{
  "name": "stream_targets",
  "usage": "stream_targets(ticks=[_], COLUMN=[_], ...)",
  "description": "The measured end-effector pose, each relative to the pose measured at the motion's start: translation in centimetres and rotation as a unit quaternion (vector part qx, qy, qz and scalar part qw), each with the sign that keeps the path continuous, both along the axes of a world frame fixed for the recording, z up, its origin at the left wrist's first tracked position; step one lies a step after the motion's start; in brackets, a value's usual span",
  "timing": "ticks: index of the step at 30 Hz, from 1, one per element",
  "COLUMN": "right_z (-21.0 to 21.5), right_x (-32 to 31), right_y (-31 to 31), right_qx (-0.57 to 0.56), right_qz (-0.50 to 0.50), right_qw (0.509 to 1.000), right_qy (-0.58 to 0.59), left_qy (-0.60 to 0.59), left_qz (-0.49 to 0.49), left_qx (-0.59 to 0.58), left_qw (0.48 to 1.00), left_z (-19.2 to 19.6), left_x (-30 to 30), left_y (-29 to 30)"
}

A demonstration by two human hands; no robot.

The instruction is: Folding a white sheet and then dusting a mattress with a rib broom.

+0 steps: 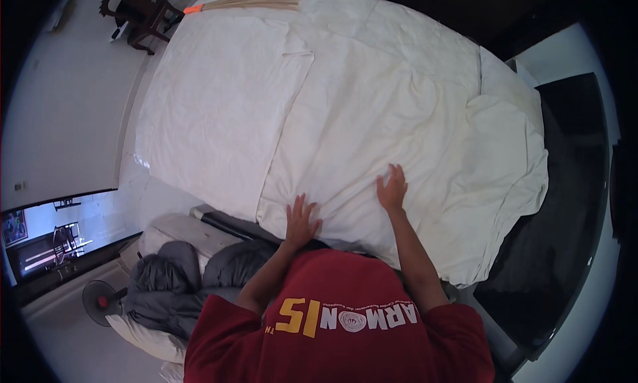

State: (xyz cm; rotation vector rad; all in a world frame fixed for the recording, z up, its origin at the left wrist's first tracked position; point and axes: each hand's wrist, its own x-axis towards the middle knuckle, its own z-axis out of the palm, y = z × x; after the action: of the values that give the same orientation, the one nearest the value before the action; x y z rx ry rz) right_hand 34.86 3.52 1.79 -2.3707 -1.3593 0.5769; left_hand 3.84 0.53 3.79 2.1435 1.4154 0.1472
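A wide cream-white sheet (372,124) lies over a bed before me, wrinkled around both of my hands. My left hand (302,222) rests on it close to the near edge, fingers spread. Farther in and to the right, my right hand (393,187) also lies on the cloth, its fingers apart. Neither hand holds anything. A whiter folded piece of cloth (219,110) covers the left part of the bed, its edge running just left of my left hand. The sheet's right side hangs in loose folds.
A stick broom (249,2) with an orange end lies at the bed's far left. A carved wooden chair (139,14) stands beyond it. Grey bedding (173,280) and a fan (100,298) are at lower left. A dark glossy panel (565,237) stands along the right.
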Motion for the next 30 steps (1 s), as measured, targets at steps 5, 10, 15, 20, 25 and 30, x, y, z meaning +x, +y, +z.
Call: stream_targets(ticks=[5, 10, 15, 20, 25, 30], right_z=[1.6, 2.2, 1.4, 0.9, 3.0, 2.8], right_x=[-3.1, -0.7, -1.4, 0.5, -2.7, -14.7], right_y=[-12.0, -19.1, -21.9, -23.9, -19.6, -10.5], right_qx=[-0.043, -0.158, -0.036, 0.005, -0.275, -0.044], right_qz=[0.307, 0.303, 0.191, 0.19, 0.133, 0.166], right_qw=[0.95, 0.935, 0.979, 0.977, 0.938, 0.984], right_qy=[-0.041, -0.097, -0.067, -0.101, -0.163, -0.052], left_qy=[0.0, -0.164, -0.137, 0.042, -0.037, 0.003], left_qz=[0.25, 0.2, 0.306, 0.181, 0.118, 0.092], left_qx=[0.015, 0.003, 0.106, 0.001, -0.136, -0.057], left_qw=[0.968, 0.966, 0.936, 0.983, 0.983, 0.994], left_z=[-3.0, -3.4, -2.8, -3.5, -5.2, -2.8], left_x=[-4.8, -7.8, -10.4, -13.5, -17.4, -19.4], left_y=[-1.9, -0.5, 1.0, 0.4, 0.6, 3.6])
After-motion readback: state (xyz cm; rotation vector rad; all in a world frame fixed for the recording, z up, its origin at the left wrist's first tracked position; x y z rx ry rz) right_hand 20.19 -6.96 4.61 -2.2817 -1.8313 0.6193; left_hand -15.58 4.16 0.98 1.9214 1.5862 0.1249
